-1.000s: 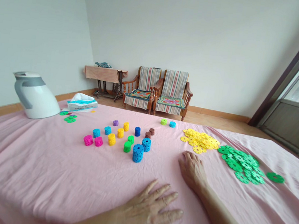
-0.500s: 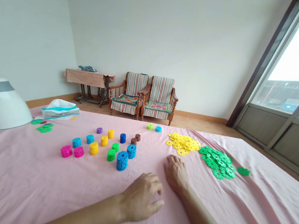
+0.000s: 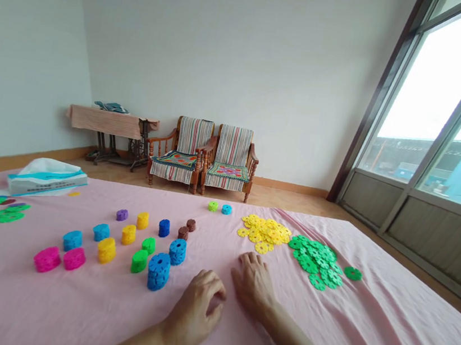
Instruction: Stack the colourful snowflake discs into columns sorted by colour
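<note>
Hands apart: your left hand (image 3: 201, 304) just curled loosely, right of tallest blue stack (image 3: 158, 272); right hand (image 3: 253, 285) near yellow notched discs (image 3: 264, 232). Nothing visibly held: likely pause.

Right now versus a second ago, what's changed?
The left hand went from splayed to loosely curled and moved forward, nearer the right hand. No visible grasp or release. The view swung right. The blue stacks, yellow pile and green pile stayed put; the right hand still rests on the cloth.
</note>
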Available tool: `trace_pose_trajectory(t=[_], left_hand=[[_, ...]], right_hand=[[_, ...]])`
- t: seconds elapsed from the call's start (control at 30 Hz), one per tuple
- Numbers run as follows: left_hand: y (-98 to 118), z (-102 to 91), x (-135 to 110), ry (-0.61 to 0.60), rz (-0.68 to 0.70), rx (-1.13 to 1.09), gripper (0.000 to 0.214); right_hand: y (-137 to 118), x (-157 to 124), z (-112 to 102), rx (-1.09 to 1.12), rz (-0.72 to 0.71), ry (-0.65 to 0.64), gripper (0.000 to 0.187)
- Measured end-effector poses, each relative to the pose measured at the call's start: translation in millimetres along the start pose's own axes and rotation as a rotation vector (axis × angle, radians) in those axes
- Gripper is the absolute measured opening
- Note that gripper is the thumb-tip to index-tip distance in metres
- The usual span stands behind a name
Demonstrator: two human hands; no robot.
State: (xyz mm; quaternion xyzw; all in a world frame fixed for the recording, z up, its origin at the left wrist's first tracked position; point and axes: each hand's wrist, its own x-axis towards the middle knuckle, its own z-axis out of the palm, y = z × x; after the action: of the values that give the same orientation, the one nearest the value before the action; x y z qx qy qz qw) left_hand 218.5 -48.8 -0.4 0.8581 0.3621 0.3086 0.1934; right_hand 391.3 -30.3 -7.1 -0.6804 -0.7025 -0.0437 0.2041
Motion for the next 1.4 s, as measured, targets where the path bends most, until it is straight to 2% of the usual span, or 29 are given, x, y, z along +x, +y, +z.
trace_pose_trajectory(t=[0.1, 0.23, 0.33, 0.47, 0.6, 0.7, 0.83, 1.0, 1.13, 1.27, 1.4], left_hand=[[0.4, 0.9, -1.0, -0.025, -0.02, -0.004, 0.024], [0.3, 1.2, -1.5, -0.068, -0.049, 0.008, 0.024], [-2.5, 1.8, 0.7, -0.098, -0.07, 0.029, 0.025], [-9.8, 5.3, 5.6, -0.169, -0.081, 0.054, 0.023], [-19.1, 11.5, 9.2, -0.203, -0.089, 0.08, 0.021], [-24.5, 15.4, 10.9, -0.225, -0.106, 0.103, 0.018], [-24.1, 15.2, 11.4, -0.226, -0.1, 0.096, 0.021], [-11.3, 6.7, 9.1, -0.141, -0.073, 0.043, 0.023], [-4.5, 1.9, 6.0, -0.005, -0.096, -0.039, 0.029], [-10.7, 5.6, 2.2, 0.157, -0.098, -0.047, 0.045], [-17.8, 10.4, 0.3, 0.209, -0.084, -0.004, 0.052]], right_hand=[[12.7, 21.0, 0.0, -0.021, -0.001, 0.05, 0.029], [33.2, 69.4, 1.6, -0.096, 0.054, 0.121, 0.036], [45.0, 108.4, 7.8, -0.159, 0.17, 0.033, 0.046], [54.6, 149.6, 22.6, -0.159, 0.208, -0.05, 0.052], [61.6, 176.4, 36.2, -0.146, 0.24, -0.137, 0.061], [67.2, 186.2, 41.3, -0.124, 0.256, -0.22, 0.063], [71.5, 184.2, 40.6, -0.108, 0.237, -0.291, 0.061], [65.7, 161.0, 29.3, -0.105, 0.16, -0.321, 0.059], [55.6, 131.9, 14.2, -0.08, 0.065, -0.348, 0.057], [43.2, 94.1, -5.0, -0.044, -0.025, -0.39, 0.058], [32.9, 57.1, -28.9, 0.093, -0.191, -0.484, 0.059]])
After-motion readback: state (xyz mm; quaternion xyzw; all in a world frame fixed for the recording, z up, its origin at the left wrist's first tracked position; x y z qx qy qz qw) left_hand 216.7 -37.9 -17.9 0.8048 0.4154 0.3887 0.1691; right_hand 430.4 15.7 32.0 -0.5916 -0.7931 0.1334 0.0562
